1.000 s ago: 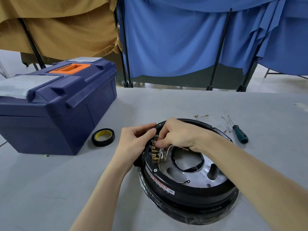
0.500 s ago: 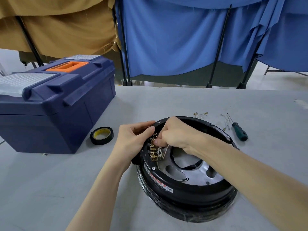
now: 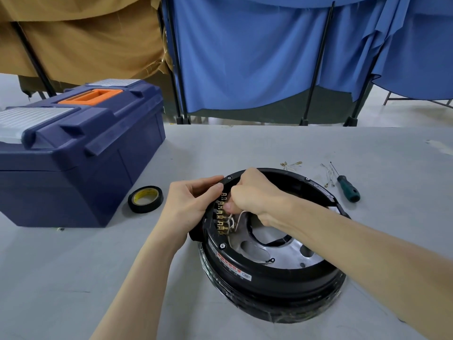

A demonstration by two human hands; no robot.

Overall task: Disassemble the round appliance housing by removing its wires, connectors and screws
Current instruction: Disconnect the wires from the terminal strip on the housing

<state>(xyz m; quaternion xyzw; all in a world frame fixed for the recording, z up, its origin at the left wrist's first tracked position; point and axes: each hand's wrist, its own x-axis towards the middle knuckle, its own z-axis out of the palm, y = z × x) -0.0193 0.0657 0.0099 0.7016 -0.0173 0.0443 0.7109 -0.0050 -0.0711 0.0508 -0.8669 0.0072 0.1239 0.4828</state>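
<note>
Still pinching a connector (image 3: 221, 204) with right hand (image 3: 255, 200), barely moved since earlier; gripping round housing (image 3: 269, 285) rim with left hand (image 3: 191, 204), housing directly beneath both. Bare table (image 3: 73, 278) left of left hand up to tape roll (image 3: 145, 199); screwdriver (image 3: 348, 191) right of right hand.

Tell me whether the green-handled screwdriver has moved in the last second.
No. The green-handled screwdriver lies where it did, just right of the round black appliance housing, beside the loose white wires on the grey table; only the view shifted slightly.
</note>
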